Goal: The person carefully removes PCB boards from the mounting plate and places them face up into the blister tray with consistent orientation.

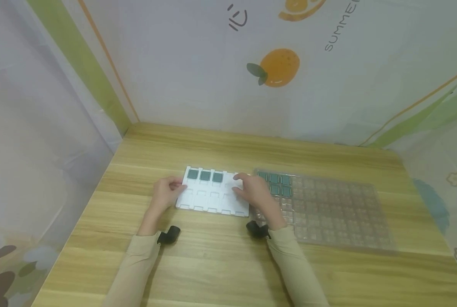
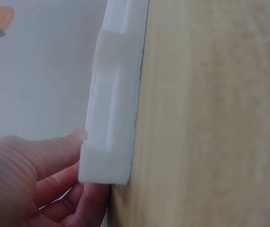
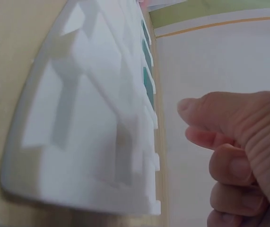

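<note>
In the head view, a white tray [image 1: 203, 198] lies on the wooden counter [image 1: 213, 268], with three green squares [image 1: 205, 175] seated side by side in its far row, starting from the left end. The left hand [image 1: 164, 194] grips the tray's left edge, while the right hand [image 1: 257, 192] is over its right end, thumb and forefinger parted by a narrow gap. Just to the right lies a clear tray [image 1: 339, 209], with more green squares [image 1: 274, 178] in its far left corner, partly hidden by the right hand. In the left wrist view, the thumb rests against the white tray's edge and the other fingers reach below its end. In the right wrist view, the thumb and forefinger extend close together and the remaining fingers curl inward; whether they touch the white tray I cannot tell.
</note>
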`<state>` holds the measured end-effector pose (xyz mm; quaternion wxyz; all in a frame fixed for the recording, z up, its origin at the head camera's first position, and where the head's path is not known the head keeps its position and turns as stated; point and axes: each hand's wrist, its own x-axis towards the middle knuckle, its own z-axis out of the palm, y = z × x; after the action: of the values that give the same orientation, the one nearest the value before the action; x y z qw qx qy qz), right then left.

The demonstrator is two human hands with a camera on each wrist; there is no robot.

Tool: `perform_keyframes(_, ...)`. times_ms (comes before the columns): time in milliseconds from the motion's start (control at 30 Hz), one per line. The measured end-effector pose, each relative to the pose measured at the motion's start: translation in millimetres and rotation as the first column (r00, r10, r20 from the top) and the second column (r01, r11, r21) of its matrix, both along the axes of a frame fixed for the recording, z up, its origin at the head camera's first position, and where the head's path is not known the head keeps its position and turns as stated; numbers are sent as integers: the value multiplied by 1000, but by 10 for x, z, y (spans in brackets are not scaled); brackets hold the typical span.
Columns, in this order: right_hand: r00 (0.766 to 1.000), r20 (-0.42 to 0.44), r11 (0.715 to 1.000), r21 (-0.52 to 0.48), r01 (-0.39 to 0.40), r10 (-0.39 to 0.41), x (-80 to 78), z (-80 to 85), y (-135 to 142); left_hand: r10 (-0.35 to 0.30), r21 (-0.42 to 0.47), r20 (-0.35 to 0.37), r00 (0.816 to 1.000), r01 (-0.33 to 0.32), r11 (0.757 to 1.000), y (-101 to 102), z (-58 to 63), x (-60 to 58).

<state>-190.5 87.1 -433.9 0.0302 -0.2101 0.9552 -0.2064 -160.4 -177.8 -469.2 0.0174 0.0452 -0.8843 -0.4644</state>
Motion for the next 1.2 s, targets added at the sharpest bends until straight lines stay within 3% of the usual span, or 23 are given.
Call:
perform_keyframes(800,1000,15,999,48,-15,14,-159,9,-306,-12,-6,-16,1000,12,1000,0,-6,1)
perform_keyframes(1200,995,99,997,75,9,-17,-236,-50,-416,-6,-7,4,1000,6,1000,3,5,-1)
